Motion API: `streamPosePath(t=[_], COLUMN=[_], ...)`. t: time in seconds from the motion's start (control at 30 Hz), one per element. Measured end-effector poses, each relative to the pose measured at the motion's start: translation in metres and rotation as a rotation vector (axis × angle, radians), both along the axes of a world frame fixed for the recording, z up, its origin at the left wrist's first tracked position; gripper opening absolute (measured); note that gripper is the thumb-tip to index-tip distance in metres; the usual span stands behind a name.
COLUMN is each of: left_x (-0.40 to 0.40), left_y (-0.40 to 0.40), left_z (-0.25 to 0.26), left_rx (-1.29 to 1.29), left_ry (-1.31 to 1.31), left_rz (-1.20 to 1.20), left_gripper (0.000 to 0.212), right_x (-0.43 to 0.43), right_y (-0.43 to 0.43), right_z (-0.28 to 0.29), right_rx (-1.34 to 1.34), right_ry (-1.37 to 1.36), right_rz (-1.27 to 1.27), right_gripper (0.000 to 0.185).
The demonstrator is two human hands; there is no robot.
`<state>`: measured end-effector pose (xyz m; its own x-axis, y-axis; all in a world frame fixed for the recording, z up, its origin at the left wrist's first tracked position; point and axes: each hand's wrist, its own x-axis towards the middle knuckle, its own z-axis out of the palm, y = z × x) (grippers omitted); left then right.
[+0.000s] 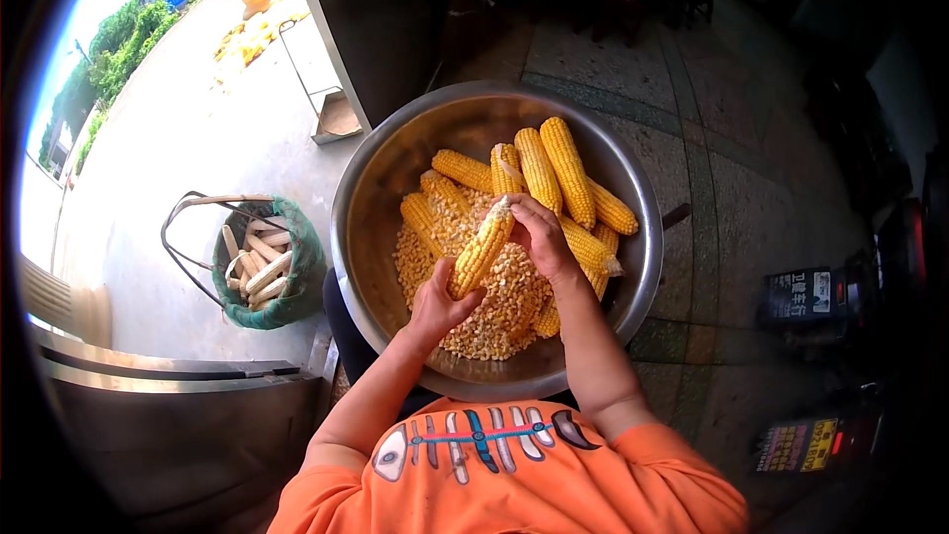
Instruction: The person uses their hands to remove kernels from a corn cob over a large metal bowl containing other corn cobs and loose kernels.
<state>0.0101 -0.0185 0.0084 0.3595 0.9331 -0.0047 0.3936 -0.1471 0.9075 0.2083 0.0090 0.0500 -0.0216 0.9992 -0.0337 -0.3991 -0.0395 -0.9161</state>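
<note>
Tilted above a large metal basin (645,252) is an ear of corn (480,252), its kernels largely in place. My left hand (437,304) grips its lower end, thumb along the side. At the pale upper tip, the fingers of my right hand (545,233) close around the cob. Below both hands lies a heap of loose yellow kernels (497,319). Several whole ears of corn (567,170) rest in the basin, mostly toward its far and right sides. Part of the heap is hidden by my hands and forearms.
A green basket (308,267) with a tall handle holds several stripped cobs (267,274) on the pale floor at left. Beyond it are a metal dustpan (337,115) and scattered corn (252,41) outdoors. A metal door panel (178,415) stands lower left; vehicles bearing plates (797,445) stand at right.
</note>
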Motion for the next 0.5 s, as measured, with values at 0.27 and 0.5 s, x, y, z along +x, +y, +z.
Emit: streamPosePath(t=[0.27,0.5], left_x=[-0.007,-0.019], left_y=[0.007,0.01], left_z=[0.004,0.007], left_rx=[0.299,0.529], left_ry=[0.333,0.402], left_rz=[0.15,0.146], left_gripper=[0.062,0.061], right_x=[0.024,0.021], right_y=[0.0,0.0], right_z=[-0.005,-0.009], right_rx=[0.111,0.11], right_ry=[-0.431,-0.417], right_rz=[0.175,0.199], right_gripper=[0.033,0.028])
